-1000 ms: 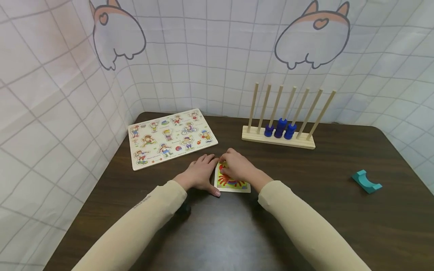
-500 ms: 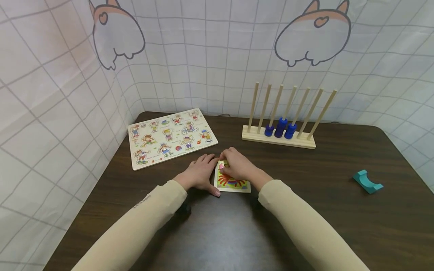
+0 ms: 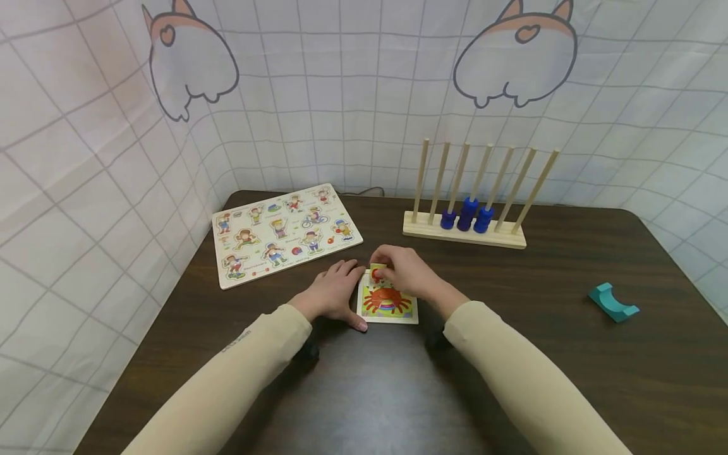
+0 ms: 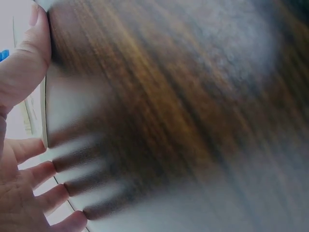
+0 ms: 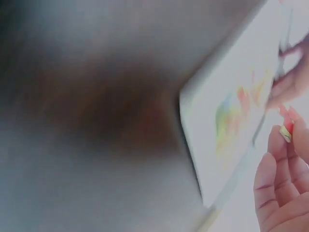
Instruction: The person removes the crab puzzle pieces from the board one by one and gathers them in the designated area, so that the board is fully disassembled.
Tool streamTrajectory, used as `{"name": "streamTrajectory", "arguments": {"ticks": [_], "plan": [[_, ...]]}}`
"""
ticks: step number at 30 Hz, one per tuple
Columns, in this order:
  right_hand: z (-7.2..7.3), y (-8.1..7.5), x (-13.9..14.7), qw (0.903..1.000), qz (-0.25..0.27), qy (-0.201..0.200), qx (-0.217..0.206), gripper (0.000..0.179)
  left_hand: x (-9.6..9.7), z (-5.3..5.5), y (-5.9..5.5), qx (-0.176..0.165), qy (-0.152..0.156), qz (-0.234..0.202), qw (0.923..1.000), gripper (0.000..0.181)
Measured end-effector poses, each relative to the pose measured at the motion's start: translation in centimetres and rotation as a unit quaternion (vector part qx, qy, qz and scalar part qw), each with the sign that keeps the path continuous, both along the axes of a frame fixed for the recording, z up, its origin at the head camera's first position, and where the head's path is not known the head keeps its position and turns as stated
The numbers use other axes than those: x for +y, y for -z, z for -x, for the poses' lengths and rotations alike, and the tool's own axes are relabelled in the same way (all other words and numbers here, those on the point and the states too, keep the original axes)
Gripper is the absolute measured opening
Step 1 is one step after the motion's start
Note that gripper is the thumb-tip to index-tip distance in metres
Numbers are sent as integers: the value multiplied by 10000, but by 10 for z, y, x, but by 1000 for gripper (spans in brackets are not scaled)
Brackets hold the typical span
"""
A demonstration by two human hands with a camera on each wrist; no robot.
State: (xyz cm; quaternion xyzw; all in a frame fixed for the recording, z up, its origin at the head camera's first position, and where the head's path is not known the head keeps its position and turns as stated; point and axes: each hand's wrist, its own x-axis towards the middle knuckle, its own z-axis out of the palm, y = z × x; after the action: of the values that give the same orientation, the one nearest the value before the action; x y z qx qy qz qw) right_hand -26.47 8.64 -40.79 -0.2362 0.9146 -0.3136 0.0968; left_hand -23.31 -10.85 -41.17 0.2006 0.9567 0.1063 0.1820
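Pinched in the right hand [image 3: 408, 273]: a small, flat, red-and-yellow puzzle piece [image 3: 375, 272], at the upper left corner of a pale-framed square red-crab puzzle [image 3: 387, 303] on the dark wood-grain table [image 3: 364, 392]. Left hand [image 3: 335, 292] spread, gripping nothing, lies along the puzzle's left edge. Judged best: brace that edge against sliding, shift the piece level and square, spare its neighbours any nudge.

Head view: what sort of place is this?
Likely a play corner, perhaps set up for recording, judging by the crab puzzle, the peg stand and the gridded, cartoon-printed cloth that lines the back.
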Motion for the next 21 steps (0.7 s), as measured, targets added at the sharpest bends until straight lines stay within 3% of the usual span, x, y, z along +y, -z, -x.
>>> {"name": "streamTrajectory", "arguments": {"ticks": [5,11,15,21], "plan": [[8,-8,50,9995,-59,309,-20,14,2,0,-1,-14,18,35,10000,118],[12,-2,107,9971,-292,663,-212,14,2,0,0,-44,22,70,10000,118],[12,2,120,9959,-425,693,-386,13,1,0,1,-48,7,43,10000,118],[12,6,114,9952,-728,436,-484,15,0,1,1,-54,-15,10,10000,118]]}}
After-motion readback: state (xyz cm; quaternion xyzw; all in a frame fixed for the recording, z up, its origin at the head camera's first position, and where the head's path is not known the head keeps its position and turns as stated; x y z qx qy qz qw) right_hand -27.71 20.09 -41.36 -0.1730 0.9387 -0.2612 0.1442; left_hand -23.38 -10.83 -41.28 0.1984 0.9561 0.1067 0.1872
